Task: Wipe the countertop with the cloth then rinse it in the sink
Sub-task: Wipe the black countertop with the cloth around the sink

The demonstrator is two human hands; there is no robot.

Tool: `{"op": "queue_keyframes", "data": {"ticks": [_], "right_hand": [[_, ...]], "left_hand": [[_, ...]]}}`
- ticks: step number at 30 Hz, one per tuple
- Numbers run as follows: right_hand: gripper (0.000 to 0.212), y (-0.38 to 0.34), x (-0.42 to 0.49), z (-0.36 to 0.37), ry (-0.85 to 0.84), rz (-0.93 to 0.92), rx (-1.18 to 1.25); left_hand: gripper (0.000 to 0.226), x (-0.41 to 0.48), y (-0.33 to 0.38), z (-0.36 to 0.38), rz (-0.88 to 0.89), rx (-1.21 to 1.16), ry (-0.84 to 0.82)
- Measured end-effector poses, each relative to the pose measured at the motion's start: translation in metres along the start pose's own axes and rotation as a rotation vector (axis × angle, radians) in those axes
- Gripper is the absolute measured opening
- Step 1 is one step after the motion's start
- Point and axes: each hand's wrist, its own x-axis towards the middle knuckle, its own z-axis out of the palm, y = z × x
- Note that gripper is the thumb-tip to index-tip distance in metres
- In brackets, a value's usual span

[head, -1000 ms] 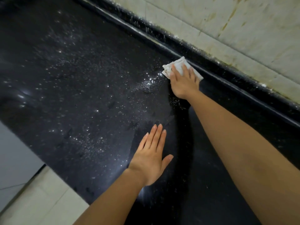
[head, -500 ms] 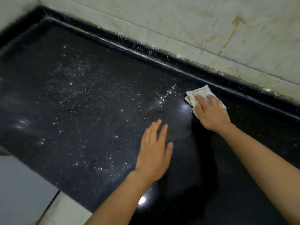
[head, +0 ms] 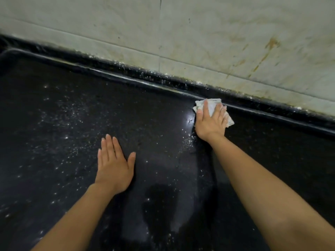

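**Desk:** So, where is the cloth (head: pixel 212 105) in this one?

**Photographer:** At the far edge of the black countertop (head: pixel 148 113), hard against the raised back lip (head: pixel 126 77) below the stained wall tiles (head: pixel 199 42). It is a small, crumpled white rag lying flat on the stone.

**Desk:** And the hands?

**Photographer:** The right hand (head: pixel 210 124) lies on top of the cloth, fingers straight and a little spread, pressing it down rather than bunching it. Fabric shows between the fingers and past the little-finger side. The left hand (head: pixel 114 165) rests palm-down nearer the front, fingers together, thumb out, holding nothing.

**Desk:** How far along is the job?

**Photographer:** Partway through the wipe, by my reading. The stone to the right of the cloth looks dark and free of grit, while white specks (head: pixel 59 115) scatter across the whole left part, with a thin trail just left of the right wrist. Dull smears show near the front, between the forearms. That speckled stretch looks like the work left — and the rinse has not begun, with no sink in view.
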Motion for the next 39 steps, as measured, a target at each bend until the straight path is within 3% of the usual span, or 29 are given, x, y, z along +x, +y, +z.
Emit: {"op": "queue_keyframes", "data": {"ticks": [7,13,25,29,32,39], "right_hand": [[0.056,-0.075,-0.008,0.023,-0.109,-0.281,-0.035],[0.055,-0.051,0.000,0.005,-0.193,-0.562,-0.181],[0.055,0.120,-0.049,-0.040,-0.114,-0.101,-0.134],[0.055,0.132,-0.073,-0.035,-0.086,0.015,-0.043],[0.055,0.117,-0.094,-0.023,-0.129,-0.025,-0.042],[0.052,0.108,-0.160,-0.002,-0.252,-0.321,-0.128]], "left_hand": [[0.074,-0.001,0.002,-0.006,-0.008,-0.011,-0.066],[0.074,-0.002,0.003,-0.010,-0.003,0.008,-0.100],[0.075,-0.004,0.007,-0.018,0.002,0.050,-0.180],[0.075,-0.004,0.007,-0.018,0.003,0.041,-0.188],[0.076,-0.003,0.006,-0.017,0.003,0.043,-0.191],[0.076,-0.004,0.007,-0.019,-0.006,0.058,-0.217]]}}
